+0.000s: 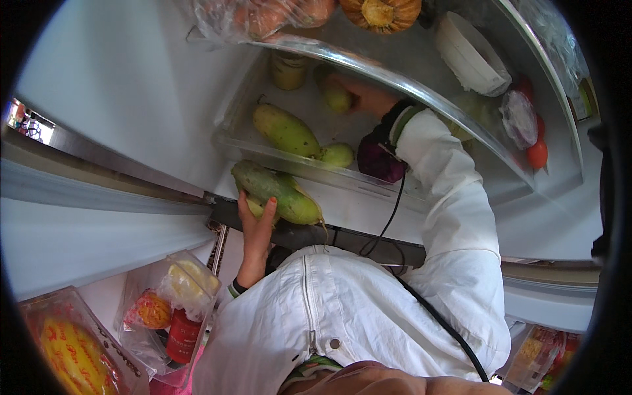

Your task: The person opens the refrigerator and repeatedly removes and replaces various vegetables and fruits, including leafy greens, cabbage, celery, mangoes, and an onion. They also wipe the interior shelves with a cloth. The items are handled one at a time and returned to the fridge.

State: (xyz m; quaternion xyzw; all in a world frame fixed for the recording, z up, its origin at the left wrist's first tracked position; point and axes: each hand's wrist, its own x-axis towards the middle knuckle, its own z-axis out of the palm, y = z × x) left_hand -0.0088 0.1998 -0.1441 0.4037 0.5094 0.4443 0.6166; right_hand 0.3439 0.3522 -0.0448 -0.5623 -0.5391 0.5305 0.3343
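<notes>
My left hand (pixel 256 232) holds a large green radish (pixel 279 190) in front of the refrigerator drawer (pixel 301 167). At least one more green radish is partly hidden under it, against my palm. My right hand (pixel 369 98) reaches beneath the glass shelf (pixel 355 58) into the drawer, its fingers around a smaller green radish (pixel 336 96). Two other radishes lie in the drawer: a long pale green one (pixel 286 129) and a short one (pixel 336 154). A purple cabbage (pixel 380 160) sits below my right wrist, and a jar (pixel 288 70) stands at the back.
On the shelf above are a bagged bunch of carrots (pixel 281 17), a pumpkin (pixel 382 14), a white bowl (pixel 471 54) and tomatoes (pixel 537 153). Open doors with loaded bins (pixel 126 340) flank me. A black cable (pixel 444 323) hangs by my right arm.
</notes>
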